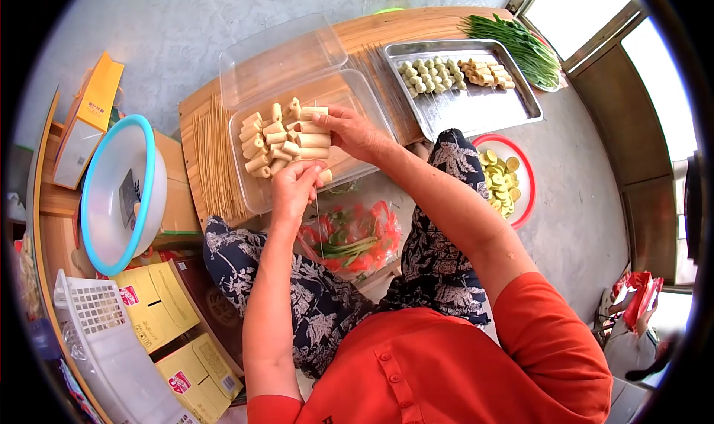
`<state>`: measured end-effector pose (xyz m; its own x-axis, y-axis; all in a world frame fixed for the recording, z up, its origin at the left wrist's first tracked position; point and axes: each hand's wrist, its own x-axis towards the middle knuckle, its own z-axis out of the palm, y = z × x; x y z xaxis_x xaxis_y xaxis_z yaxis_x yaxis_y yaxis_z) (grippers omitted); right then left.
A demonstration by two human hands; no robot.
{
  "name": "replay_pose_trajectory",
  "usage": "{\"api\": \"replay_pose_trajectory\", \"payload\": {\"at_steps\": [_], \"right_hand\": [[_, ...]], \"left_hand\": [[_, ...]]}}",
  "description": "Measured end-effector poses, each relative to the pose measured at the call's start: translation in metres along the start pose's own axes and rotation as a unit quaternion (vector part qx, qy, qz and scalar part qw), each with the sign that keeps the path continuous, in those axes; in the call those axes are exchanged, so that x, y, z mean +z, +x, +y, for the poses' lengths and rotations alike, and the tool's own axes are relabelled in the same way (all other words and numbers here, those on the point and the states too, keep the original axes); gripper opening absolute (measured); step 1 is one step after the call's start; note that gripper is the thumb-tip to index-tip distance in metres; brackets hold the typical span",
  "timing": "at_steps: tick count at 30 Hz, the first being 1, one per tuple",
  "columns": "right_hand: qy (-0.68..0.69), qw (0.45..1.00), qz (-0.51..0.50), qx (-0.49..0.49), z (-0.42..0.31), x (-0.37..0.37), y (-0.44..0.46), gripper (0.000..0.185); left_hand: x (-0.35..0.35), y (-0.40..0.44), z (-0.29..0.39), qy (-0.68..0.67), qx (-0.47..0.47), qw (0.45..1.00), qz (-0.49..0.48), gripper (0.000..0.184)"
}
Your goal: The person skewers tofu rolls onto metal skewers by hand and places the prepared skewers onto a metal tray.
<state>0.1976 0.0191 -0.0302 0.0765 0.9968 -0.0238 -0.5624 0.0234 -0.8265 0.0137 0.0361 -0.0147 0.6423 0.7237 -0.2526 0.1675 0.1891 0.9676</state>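
Note:
My left hand (296, 188) is closed in a pinch on a thin skewer (320, 223), which points down toward my lap. A short beige tube-shaped roll (326, 176) sits by its fingertips, at the skewer's upper end. Over the clear plastic container (364, 97), the fingers of my right hand (355, 132) close on another beige roll (314, 112). More hollow beige rolls (256, 149) are heaped in the container beneath both hands. Part of the heap is hidden by my fingers.
Bamboo skewers (212, 164) lie left of the container, its clear lid (279, 56) behind. A metal tray (446, 115) holds filled skewers; green chives (520, 48) lie beyond. Sliced vegetables fill a red-rimmed bowl (529, 193). A red bag (387, 227) sits below; a blue-rimmed basin (89, 201) stands left.

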Motion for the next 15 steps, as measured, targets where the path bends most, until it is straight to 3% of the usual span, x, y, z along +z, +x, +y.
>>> {"api": "replay_pose_trajectory", "payload": {"at_steps": [15], "right_hand": [[-0.007,1.000,-0.002,0.024,-0.0023,0.0064,-0.0050,0.039]], "left_hand": [[0.0007,0.0030,-0.0037,-0.030,-0.001,0.999,0.017,0.017]]}}
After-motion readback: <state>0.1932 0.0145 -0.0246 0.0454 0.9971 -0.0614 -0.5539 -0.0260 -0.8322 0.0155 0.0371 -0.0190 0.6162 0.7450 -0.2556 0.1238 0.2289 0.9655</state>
